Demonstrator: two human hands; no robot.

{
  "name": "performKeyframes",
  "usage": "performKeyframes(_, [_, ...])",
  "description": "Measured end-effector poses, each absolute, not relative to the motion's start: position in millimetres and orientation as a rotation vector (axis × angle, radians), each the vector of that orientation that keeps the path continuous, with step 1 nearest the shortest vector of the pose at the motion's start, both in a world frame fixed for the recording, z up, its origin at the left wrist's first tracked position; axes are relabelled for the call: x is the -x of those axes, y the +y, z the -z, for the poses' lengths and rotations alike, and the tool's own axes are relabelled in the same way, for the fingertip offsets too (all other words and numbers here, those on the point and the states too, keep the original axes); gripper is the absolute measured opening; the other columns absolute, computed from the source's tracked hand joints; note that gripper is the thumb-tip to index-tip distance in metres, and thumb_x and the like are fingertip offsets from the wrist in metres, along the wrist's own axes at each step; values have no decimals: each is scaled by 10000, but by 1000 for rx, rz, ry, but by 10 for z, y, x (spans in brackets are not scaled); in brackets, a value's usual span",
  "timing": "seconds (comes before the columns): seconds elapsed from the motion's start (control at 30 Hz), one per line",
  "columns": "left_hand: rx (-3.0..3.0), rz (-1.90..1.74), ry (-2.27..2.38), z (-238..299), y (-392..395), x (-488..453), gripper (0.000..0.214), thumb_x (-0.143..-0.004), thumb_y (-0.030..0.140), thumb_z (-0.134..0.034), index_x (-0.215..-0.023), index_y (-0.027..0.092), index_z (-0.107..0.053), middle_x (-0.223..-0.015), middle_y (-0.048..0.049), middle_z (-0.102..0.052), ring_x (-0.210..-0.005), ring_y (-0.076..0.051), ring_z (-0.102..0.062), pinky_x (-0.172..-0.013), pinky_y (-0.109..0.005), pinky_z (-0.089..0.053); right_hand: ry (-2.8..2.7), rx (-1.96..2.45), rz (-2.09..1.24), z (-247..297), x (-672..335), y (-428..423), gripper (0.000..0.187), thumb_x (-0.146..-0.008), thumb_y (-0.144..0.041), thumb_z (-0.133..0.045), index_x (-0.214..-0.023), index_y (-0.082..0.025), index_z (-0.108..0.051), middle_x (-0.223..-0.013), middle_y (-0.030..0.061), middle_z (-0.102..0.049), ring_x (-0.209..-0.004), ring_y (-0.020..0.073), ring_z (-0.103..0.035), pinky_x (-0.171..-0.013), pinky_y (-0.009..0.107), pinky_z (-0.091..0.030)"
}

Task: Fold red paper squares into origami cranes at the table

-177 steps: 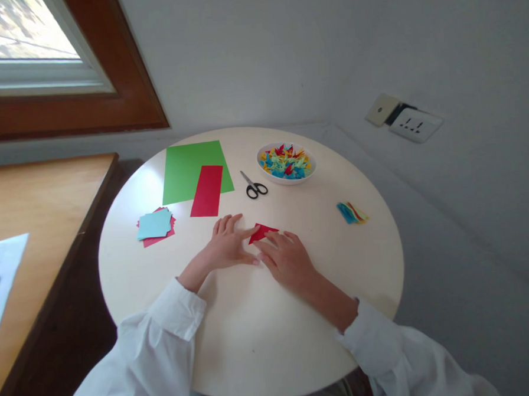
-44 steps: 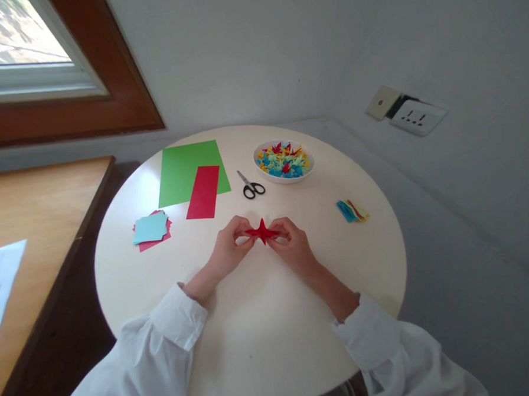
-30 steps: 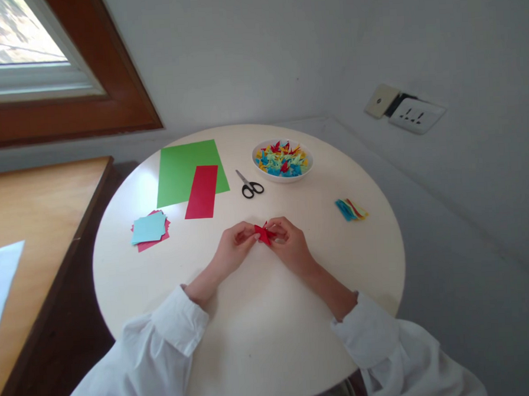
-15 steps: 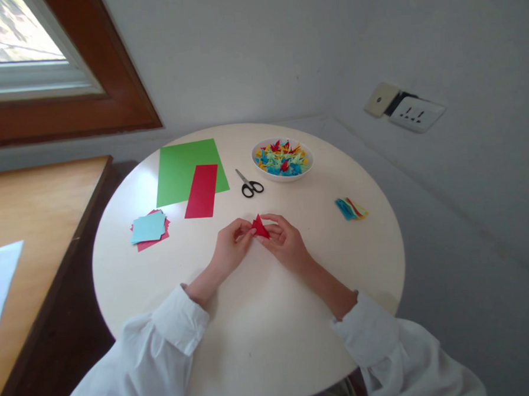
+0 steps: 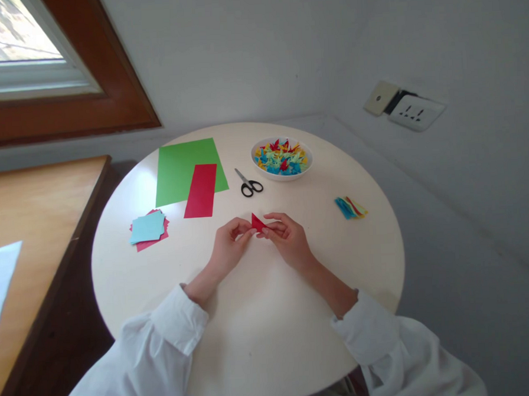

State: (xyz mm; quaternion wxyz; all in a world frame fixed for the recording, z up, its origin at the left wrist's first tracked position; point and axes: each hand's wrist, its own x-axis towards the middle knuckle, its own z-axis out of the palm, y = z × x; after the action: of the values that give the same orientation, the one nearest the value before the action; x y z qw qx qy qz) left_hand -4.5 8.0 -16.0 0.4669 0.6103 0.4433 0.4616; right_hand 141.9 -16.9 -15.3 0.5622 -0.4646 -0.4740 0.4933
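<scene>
A small piece of folded red paper (image 5: 257,222), roughly triangular with its tip pointing up, is pinched between both hands over the middle of the round table. My left hand (image 5: 232,241) grips its left corner with thumb and forefinger. On the other side, my right hand (image 5: 290,240) has thumb and fingers closed on the right corner. Fingertips cover both lower corners. Beyond the hands lies a pair of scissors (image 5: 248,184) with black handles, its blades pointing away to the upper left.
A white bowl (image 5: 283,177) of colourful folded paper pieces stands at the back. Left are a green sheet (image 5: 174,173), a red strip (image 5: 202,189) and a stack of light-blue and red squares (image 5: 147,228). Folded strips (image 5: 350,208) lie right on the white table (image 5: 272,339).
The red paper now shows one flatter triangle, where two points stood out before. My right thumb has shifted slightly along its lower edge. Both hands stay in nearly the same place.
</scene>
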Motion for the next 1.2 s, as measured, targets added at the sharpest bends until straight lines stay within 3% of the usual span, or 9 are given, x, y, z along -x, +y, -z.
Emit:
performKeyframes(0.27, [-1345,-1140,1095,86,65,31,223,-643,322,-697,-667,155,-551,-582,34,-556,-531,-83,-510,-512,-205,-391,-1121,1096,-1167,143,-1416,-169,354,-656,-372,-708,-925,-199,-557,-755,25,-723,-690,185,-703,-737,348,-556])
performKeyframes(0.47, [-1225,-1051,1020,82,73,33,285,-623,339,-724,-797,146,-605,-724,-33,-676,-673,-140,-632,-642,-254,-483,-1118,1089,-1155,142,-1428,-165,349,-650,-382,-709,-908,-202,-556,-761,32,-724,-698,193,-703,-736,351,-559])
performKeyframes(0.6, [-1264,-984,997,99,77,38,264,-636,344,-718,-778,130,-655,-773,-64,-702,-709,-160,-640,-687,-281,-487,-1106,1084,-1154,138,-1431,-167,334,-649,-352,-715,-903,-200,-560,-751,27,-723,-691,186,-702,-734,339,-560])
performKeyframes(0.93, [-1336,-986,1035,110,66,43,218,-645,347,-700,-668,136,-648,-649,-37,-673,-600,-133,-587,-579,-241,-431,-1130,1084,-1152,167,-1431,-150,256,-662,-276,-693,-880,-185,-594,-758,22,-711,-677,161,-681,-694,304,-548])
performKeyframes(1.2, [-1394,-942,1050,98,47,41,219,-658,345,-675,-639,131,-636,-599,-18,-634,-547,-105,-521,-505,-212,-362,-1265,1177,-1061,134,-1435,-157,125,-710,-295,-640,-705,-171,-636,-648,13,-663,-625,146,-628,-616,265,-495])
